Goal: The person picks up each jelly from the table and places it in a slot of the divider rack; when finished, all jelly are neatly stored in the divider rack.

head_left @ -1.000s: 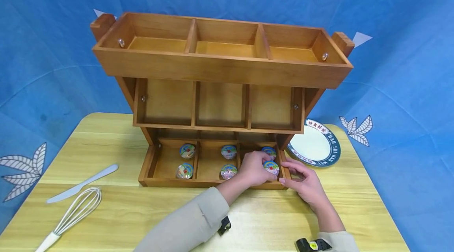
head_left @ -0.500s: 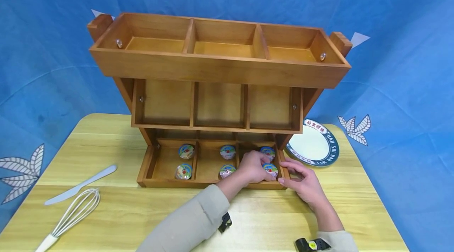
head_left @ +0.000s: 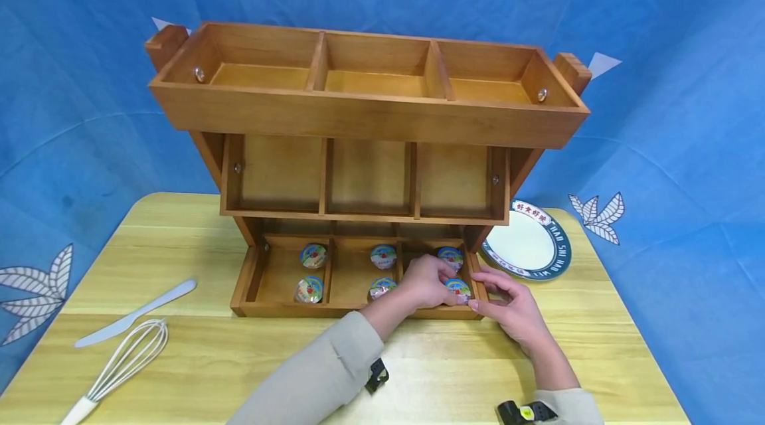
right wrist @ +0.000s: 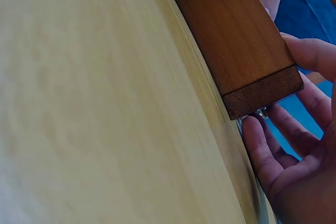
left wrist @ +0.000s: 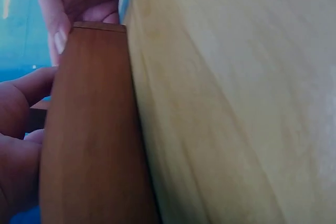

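A three-tier wooden rack (head_left: 370, 113) stands on the table; its bottom tray (head_left: 287, 310) holds several small cups with printed foil lids, two in each compartment. In the right compartment my left hand (head_left: 429, 282) reaches across the front and pinches the front foil-lidded cup (head_left: 457, 287) between thumb and fingers. Just behind it sits another foil-lidded cup (head_left: 451, 256). My right hand (head_left: 516, 309) touches the tray's right end, its thumb at the front corner and fingers along the side. In the left wrist view the tray's front board (left wrist: 97, 124) hides the cups.
A round plate (head_left: 526, 244) with a dark green rim lies right of the rack. On the left are a white spreading knife (head_left: 137, 313) and a whisk (head_left: 122, 365). The upper trays overhang the bottom one.
The front right cup has shifted slightly within the left hand's grasp, while the hand itself has barely moved. My right hand stays against the tray's end. The head view shifts slightly.
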{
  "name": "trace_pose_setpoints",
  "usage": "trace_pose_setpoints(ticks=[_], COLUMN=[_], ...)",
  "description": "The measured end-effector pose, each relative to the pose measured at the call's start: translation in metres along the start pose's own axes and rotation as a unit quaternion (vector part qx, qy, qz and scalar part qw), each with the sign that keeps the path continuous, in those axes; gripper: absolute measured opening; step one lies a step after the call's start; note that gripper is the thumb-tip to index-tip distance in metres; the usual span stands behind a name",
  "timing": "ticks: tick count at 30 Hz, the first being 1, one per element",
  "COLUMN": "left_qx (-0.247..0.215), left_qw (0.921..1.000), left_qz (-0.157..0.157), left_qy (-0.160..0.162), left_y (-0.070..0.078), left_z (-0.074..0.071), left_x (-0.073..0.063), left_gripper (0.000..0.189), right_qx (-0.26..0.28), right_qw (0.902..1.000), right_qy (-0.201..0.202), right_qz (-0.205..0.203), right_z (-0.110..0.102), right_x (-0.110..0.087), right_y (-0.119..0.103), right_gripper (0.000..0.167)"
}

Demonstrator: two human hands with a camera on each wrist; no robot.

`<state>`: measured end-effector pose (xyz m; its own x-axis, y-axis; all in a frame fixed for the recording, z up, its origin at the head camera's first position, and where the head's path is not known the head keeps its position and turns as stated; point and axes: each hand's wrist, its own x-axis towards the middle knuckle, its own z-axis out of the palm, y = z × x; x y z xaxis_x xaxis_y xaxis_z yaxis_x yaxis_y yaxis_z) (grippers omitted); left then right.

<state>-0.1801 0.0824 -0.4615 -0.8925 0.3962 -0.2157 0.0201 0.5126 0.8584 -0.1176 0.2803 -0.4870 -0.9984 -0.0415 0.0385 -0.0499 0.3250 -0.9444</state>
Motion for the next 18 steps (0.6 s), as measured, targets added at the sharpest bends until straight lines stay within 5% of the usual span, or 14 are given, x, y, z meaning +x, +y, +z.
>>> trace_pose_setpoints(ticks=[9,14,18], left_qx=[-0.062,-0.138,-0.125], left_qw=[0.9966,0.9871,0.9858], left_qz=[0.053,0.081,0.111], left_qy=[0.013,0.0,0.01], left_y=[-0.004,-0.009,-0.011], left_z=[-0.024,-0.043,-0.063], left_x=[-0.022,-0.053,-0.08], left_gripper=[0.048,0.049,0.059], right_qx=[-0.005,-0.052,-0.115], right_qw=[0.9999,0.9974,0.9863], right_qy=[-0.007,0.017,0.066], right_qz=[-0.014,-0.047,-0.098], right_z=[0.0,-0.001,0.002], right_x=[0.005,0.001,-0.002], right_y=[0.002,-0.003,-0.016], right_gripper=[0.045,0.043,0.041])
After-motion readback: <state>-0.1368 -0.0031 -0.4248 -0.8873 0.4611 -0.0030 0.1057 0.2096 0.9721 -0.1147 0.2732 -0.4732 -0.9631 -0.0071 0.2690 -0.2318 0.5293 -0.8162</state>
